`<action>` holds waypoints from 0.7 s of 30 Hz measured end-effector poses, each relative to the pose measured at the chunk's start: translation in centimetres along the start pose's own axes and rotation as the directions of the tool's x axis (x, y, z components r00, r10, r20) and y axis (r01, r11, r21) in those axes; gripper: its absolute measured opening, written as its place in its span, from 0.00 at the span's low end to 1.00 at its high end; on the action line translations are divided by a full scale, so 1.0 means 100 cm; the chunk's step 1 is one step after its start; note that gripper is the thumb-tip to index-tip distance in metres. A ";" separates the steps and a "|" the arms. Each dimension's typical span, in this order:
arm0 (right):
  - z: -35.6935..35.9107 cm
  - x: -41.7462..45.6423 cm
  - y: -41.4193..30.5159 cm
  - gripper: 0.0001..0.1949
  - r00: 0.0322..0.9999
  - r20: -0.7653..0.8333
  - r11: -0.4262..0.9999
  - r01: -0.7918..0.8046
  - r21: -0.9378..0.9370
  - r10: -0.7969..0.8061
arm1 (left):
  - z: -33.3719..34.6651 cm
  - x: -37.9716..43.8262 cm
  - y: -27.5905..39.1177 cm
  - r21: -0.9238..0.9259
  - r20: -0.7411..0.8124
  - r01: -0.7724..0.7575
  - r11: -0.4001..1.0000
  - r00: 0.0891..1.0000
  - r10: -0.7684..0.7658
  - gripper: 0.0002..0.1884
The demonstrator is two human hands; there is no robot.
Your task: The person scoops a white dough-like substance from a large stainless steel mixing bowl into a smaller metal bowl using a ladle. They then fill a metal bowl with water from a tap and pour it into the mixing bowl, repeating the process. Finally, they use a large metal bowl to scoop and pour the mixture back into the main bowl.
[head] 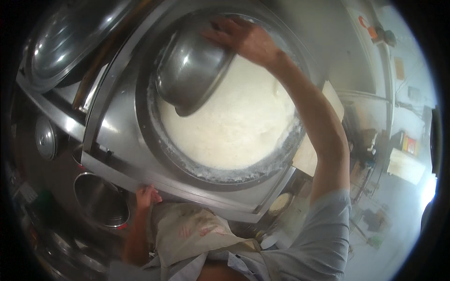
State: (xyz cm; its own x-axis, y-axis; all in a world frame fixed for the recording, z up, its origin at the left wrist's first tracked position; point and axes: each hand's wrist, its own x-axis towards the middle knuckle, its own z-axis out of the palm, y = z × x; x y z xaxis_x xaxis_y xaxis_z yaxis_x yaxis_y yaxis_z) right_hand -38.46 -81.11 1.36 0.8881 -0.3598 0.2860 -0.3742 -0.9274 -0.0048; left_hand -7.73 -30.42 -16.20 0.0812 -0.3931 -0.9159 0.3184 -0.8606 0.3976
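Note:
A large round cooking pot [225, 178] is set into the stainless-steel counter. Creamy white liquid [228, 140] fills much of it, and whitish residue coats its inner wall. Over the liquid's far left side, a shiny metal basin [191, 70] is tipped on its side. My right hand [246, 42] grips this basin at its upper right, with the fingers blurred and partly hidden against the metal. Low at the counter's front edge is my left hand [147, 196], close to the metal rim. Whether it touches the rim is unclear, and I see nothing held in it.
On the left stands a tall metal bucket [102, 200], below a round metal lid [46, 137]. A large metal vessel [66, 42] occupies the upper left, beside a long brown pole [96, 66]. Pale boards [307, 154] lie along the pot's right side. Haze veils the upper right.

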 end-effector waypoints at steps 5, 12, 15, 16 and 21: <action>-0.013 -0.018 0.054 0.19 0.942 0.183 0.954 -0.296 0.056 0.282 | 0.003 -0.011 0.004 0.055 -0.011 -0.094 0.994 0.995 0.095 0.20; -0.059 -0.187 0.112 0.26 0.613 0.200 0.645 -0.722 -0.251 0.764 | 0.001 -0.005 0.009 0.132 0.021 -0.065 0.989 0.998 0.062 0.19; -0.079 -0.234 0.072 0.25 0.510 0.004 0.478 -0.803 -0.355 0.860 | -0.015 -0.001 -0.009 0.062 0.127 -0.198 0.978 0.974 0.189 0.18; -0.084 -0.254 0.062 0.26 0.519 -0.048 0.463 -0.798 -0.385 0.854 | -0.013 -0.002 -0.010 0.075 0.109 -0.210 0.975 0.973 0.201 0.20; -0.099 -0.301 -0.027 0.22 0.240 -0.141 0.152 -0.876 -0.459 0.961 | -0.028 0.010 -0.025 0.290 0.105 -0.247 0.925 0.968 0.226 0.22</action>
State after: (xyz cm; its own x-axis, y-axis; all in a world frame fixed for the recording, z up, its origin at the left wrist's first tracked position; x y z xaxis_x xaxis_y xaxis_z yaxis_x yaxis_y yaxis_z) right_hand -66.79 -66.75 2.23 -0.1838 -0.9626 0.1990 -0.9568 0.2217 0.1883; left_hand -5.76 -27.72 -18.23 0.0511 -0.6094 -0.7912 0.0008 -0.7922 0.6102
